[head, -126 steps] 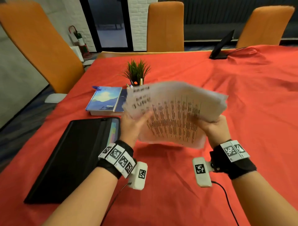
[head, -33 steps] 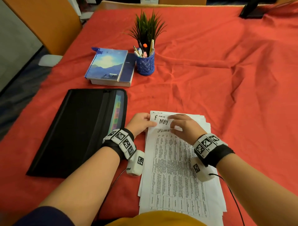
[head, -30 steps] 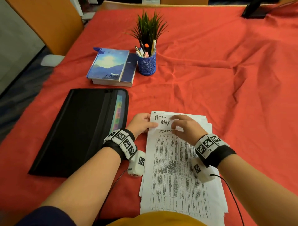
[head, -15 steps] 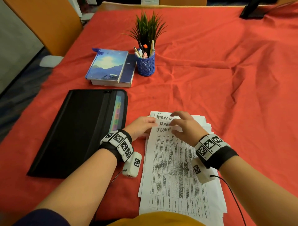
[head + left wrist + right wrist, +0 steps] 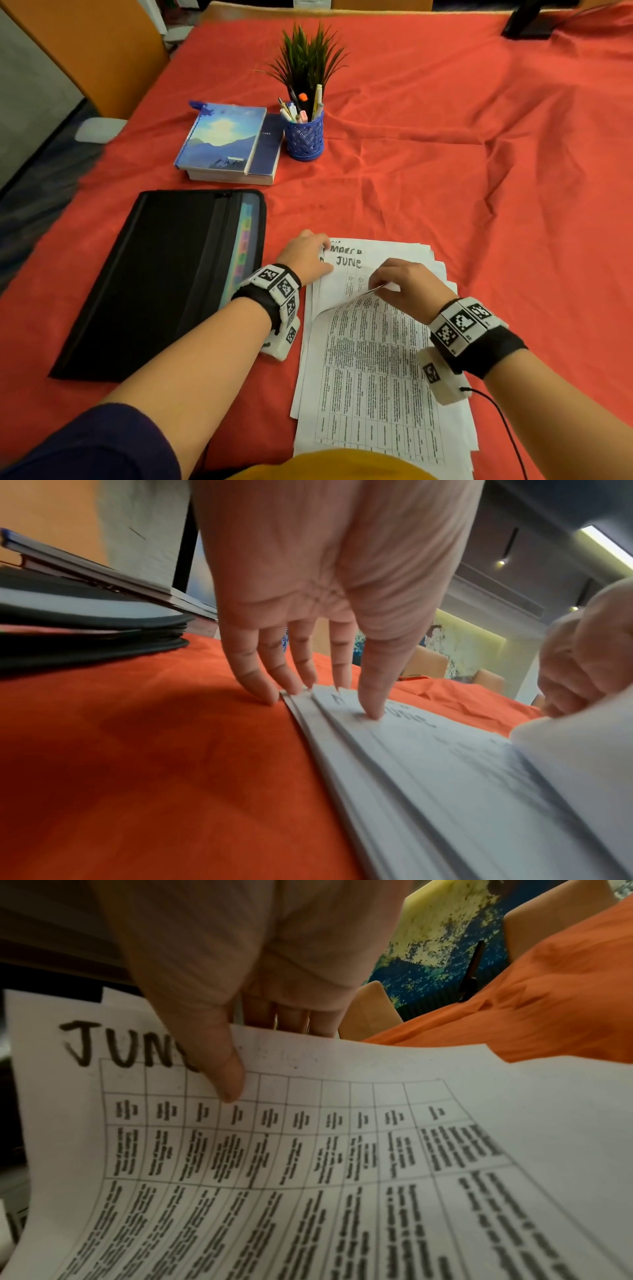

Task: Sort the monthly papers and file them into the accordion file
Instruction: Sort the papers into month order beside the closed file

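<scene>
While the stack of papers (image 5: 383,359) lies on the red tablecloth (image 5: 479,171) near the person, its top sheet (image 5: 308,1150), headed JUNE, is pinched near its far edge by the right hand (image 5: 407,291), thumb on the printed face and fingers beneath, and is peeled up and toward the near side. A sheet headed MARCH is exposed at the far end of the stack. The left hand (image 5: 306,255) is held with fingers fairly straight, its fingertips (image 5: 371,710) pressed on the far left corner of the stack; nothing is gripped by it. The accordion file (image 5: 164,277) lies flat just left of the papers, with coloured tabs visible along its right side; whether its pockets stand open enough to receive a sheet cannot be told.

Sorting is judged to be at an early stage, no sheet being seen in the file.

Risks noted:
- More than one sheet may be lifted, since the edges are fanned and close together.
- The lifted sheet may be creased where it bends sharply.
- The stack may be dragged across the cloth if the left-hand pressure is eased.
- A sheet may be filed under the wrong tab.
</scene>
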